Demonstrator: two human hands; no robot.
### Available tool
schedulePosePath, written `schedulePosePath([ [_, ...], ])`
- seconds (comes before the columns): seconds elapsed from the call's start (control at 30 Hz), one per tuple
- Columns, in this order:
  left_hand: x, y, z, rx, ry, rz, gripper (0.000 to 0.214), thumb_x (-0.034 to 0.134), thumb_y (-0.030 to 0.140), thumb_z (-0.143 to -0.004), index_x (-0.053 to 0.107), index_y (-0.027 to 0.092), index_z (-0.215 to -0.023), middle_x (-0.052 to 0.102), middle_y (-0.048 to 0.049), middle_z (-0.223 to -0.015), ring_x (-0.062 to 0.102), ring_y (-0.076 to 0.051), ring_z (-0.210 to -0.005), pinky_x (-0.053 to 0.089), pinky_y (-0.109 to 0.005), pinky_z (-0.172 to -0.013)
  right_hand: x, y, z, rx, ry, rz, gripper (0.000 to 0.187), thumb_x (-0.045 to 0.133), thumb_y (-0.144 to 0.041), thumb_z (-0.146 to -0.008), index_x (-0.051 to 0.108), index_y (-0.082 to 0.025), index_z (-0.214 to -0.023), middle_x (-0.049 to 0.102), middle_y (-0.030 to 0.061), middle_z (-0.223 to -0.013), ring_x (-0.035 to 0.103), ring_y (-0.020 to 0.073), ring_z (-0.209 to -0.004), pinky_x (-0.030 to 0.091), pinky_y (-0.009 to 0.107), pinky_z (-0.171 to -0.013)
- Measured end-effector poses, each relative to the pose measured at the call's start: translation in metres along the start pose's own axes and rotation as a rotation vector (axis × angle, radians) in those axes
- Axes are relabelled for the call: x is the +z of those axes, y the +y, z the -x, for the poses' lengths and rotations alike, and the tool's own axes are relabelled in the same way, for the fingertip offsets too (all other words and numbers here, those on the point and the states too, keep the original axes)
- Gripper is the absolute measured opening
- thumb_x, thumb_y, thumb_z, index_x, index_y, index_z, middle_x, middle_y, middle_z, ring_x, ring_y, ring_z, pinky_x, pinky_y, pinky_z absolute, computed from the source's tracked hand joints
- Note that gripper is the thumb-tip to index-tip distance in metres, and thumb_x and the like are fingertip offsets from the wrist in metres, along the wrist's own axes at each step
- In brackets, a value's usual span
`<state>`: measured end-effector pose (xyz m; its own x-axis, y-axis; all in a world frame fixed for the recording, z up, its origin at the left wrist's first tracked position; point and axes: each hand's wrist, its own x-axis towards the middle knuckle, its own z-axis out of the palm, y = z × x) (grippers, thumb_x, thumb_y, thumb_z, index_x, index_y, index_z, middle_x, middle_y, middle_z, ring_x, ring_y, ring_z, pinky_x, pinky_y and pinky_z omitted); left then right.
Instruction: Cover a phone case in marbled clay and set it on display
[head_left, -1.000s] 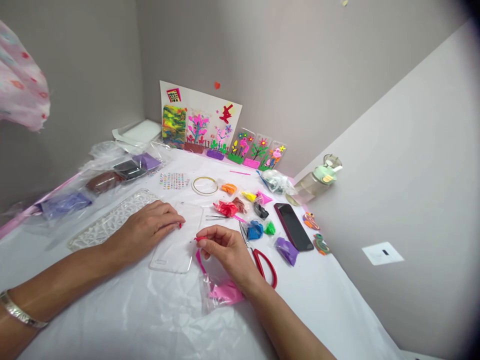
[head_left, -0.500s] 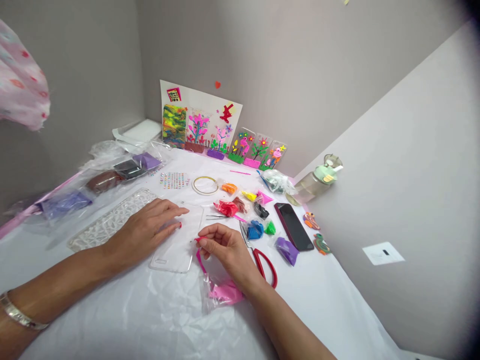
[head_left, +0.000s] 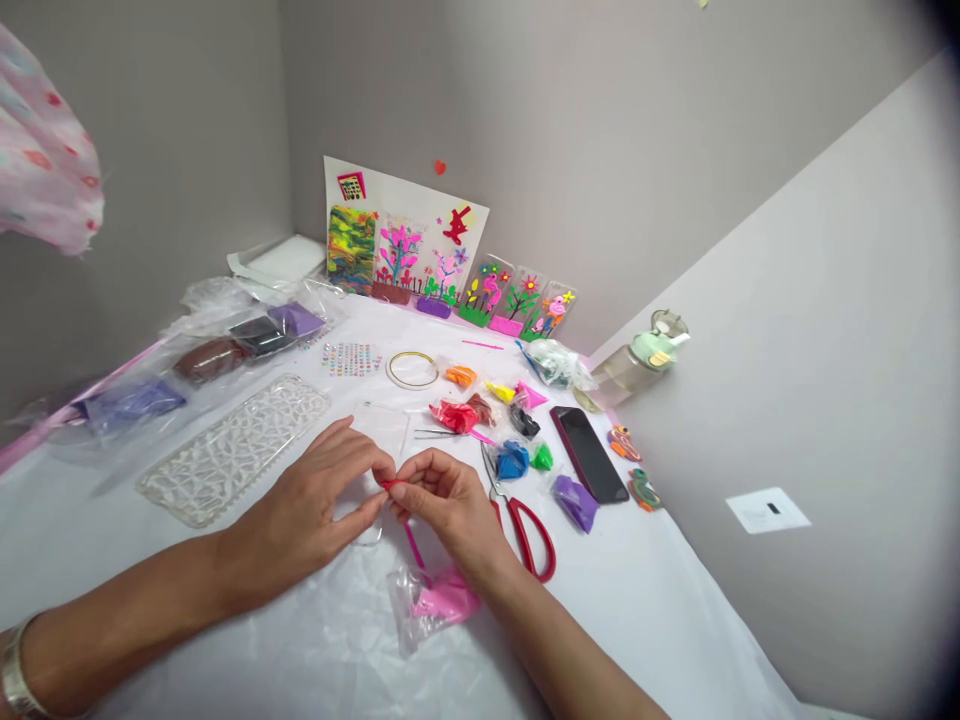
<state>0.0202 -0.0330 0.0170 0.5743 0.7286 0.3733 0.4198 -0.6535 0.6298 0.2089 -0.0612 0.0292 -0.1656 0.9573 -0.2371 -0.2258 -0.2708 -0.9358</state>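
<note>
A small red piece of clay (head_left: 390,485) is pinched between the fingertips of my right hand (head_left: 446,500). My left hand (head_left: 319,500) meets it from the other side, its index finger and thumb closed in on the same bit. Under both hands lies a clear phone case (head_left: 386,425), largely covered by them. Just below my right hand rests a bag of pink clay (head_left: 448,600), and a thin pink strip (head_left: 414,545) shows beside it. Red-handled scissors (head_left: 534,545) lie to the right, partly behind my right wrist.
Small bags of coloured clay, such as blue clay (head_left: 513,460) and purple clay (head_left: 574,502), lie right of centre near a phone (head_left: 589,453). A lattice-patterned clear case (head_left: 232,450) is at left. Decorated cases (head_left: 486,290) lean at the back. A bottle (head_left: 637,365) stands at right.
My left hand has moved right, off the clear case, and its fingers have come together at the red clay in my right hand. The pink clay bag has shifted slightly.
</note>
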Motion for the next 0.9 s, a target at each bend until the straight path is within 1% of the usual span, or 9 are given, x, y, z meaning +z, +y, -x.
schedulePosePath([
  [0.2, 0.003, 0.002, 0.0, 0.002, 0.011, -0.023, 0.009, 0.049, 0.022, -0.093, 0.055, 0.025, -0.087, 0.065, 0.0042, -0.082, 0.062, -0.017, -0.082, 0.024, -0.054, -0.124, 0.006, -0.001, 0.003, -0.009, -0.005, 0.03, 0.032, 0.09, -0.039, -0.067, 0.067, -0.019, -0.074, 0.064, -0.0031, -0.063, 0.054, 0.0108, -0.056, 0.042, 0.025, -0.059],
  [0.3, -0.001, 0.0, -0.002, -0.003, 0.023, -0.011, 0.008, 0.051, 0.021, -0.089, 0.053, 0.025, -0.083, 0.062, 0.0056, -0.079, 0.061, -0.016, -0.079, 0.023, -0.053, -0.125, 0.008, -0.006, 0.008, -0.005, -0.069, 0.05, 0.031, 0.09, -0.037, -0.068, 0.066, -0.018, -0.073, 0.064, -0.0036, -0.063, 0.052, 0.0097, -0.055, 0.038, 0.024, -0.057],
  [0.4, -0.011, -0.007, -0.006, -0.151, 0.086, 0.051, 0.008, 0.053, 0.029, -0.091, 0.056, 0.025, -0.084, 0.066, 0.0029, -0.084, 0.064, -0.02, -0.088, 0.037, -0.05, -0.116, 0.01, -0.013, 0.015, 0.073, -0.217, 0.037, 0.03, 0.091, -0.034, -0.067, 0.067, -0.018, -0.077, 0.065, -0.0033, -0.065, 0.054, 0.0095, -0.057, 0.041, 0.024, -0.059],
  [0.47, -0.019, -0.012, -0.009, -0.313, 0.103, 0.135, 0.014, 0.055, 0.038, -0.093, 0.062, 0.026, -0.09, 0.071, 0.0007, -0.093, 0.066, -0.024, -0.095, 0.05, -0.042, -0.101, 0.009, -0.015, 0.018, 0.114, -0.283, 0.014, 0.03, 0.09, -0.035, -0.07, 0.068, -0.019, -0.081, 0.068, -0.0021, -0.069, 0.057, 0.0103, -0.059, 0.044, 0.025, -0.061],
  [0.5, -0.022, -0.015, -0.01, -0.362, 0.099, 0.193, 0.019, 0.057, 0.044, -0.093, 0.065, 0.027, -0.093, 0.073, 0.0002, -0.096, 0.067, -0.025, -0.096, 0.053, -0.038, -0.094, 0.008, -0.015, 0.018, 0.113, -0.285, 0.005, 0.03, 0.089, -0.037, -0.072, 0.069, -0.019, -0.084, 0.07, -0.0013, -0.072, 0.059, 0.0108, -0.06, 0.046, 0.025, -0.062],
  [0.57, -0.025, -0.018, -0.012, -0.424, 0.068, 0.304, 0.027, 0.062, 0.052, -0.09, 0.072, 0.028, -0.097, 0.076, -0.0004, -0.099, 0.07, -0.025, -0.096, 0.055, -0.034, -0.088, 0.005, -0.013, 0.015, 0.083, -0.238, 0.005, 0.03, 0.085, -0.041, -0.077, 0.07, -0.019, -0.09, 0.072, 0.0003, -0.075, 0.062, 0.0116, -0.062, 0.048, 0.026, -0.064],
  [0.73, -0.025, -0.024, -0.012, -0.462, -0.007, 0.411, 0.031, 0.06, 0.051, -0.092, 0.078, 0.032, -0.107, 0.079, -0.0012, -0.107, 0.072, -0.026, -0.105, 0.054, -0.037, -0.096, -0.005, -0.007, 0.004, 0.012, -0.086, 0.056, 0.029, 0.082, -0.045, -0.079, 0.072, -0.018, -0.086, 0.072, 0.0013, -0.072, 0.061, 0.0118, -0.061, 0.048, 0.025, -0.062],
  [0.8, -0.026, -0.025, -0.012, -0.444, -0.011, 0.431, 0.033, 0.057, 0.049, -0.094, 0.077, 0.033, -0.112, 0.079, -0.0012, -0.106, 0.073, -0.026, -0.105, 0.053, -0.038, -0.099, -0.007, -0.007, 0.003, 0.008, -0.071, 0.066, 0.027, 0.081, -0.043, -0.08, 0.073, -0.018, -0.085, 0.072, 0.001, -0.072, 0.061, 0.0116, -0.06, 0.048, 0.025, -0.062],
  [0.9, -0.028, -0.025, -0.013, -0.451, -0.019, 0.487, 0.033, 0.062, 0.051, -0.09, 0.076, 0.032, -0.113, 0.078, -0.0011, -0.109, 0.072, -0.026, -0.106, 0.053, -0.036, -0.097, -0.007, -0.007, 0.003, 0.006, -0.075, 0.07, 0.026, 0.081, -0.042, -0.08, 0.072, -0.018, -0.085, 0.071, 0.0007, -0.072, 0.061, 0.0116, -0.061, 0.048, 0.025, -0.062],
])
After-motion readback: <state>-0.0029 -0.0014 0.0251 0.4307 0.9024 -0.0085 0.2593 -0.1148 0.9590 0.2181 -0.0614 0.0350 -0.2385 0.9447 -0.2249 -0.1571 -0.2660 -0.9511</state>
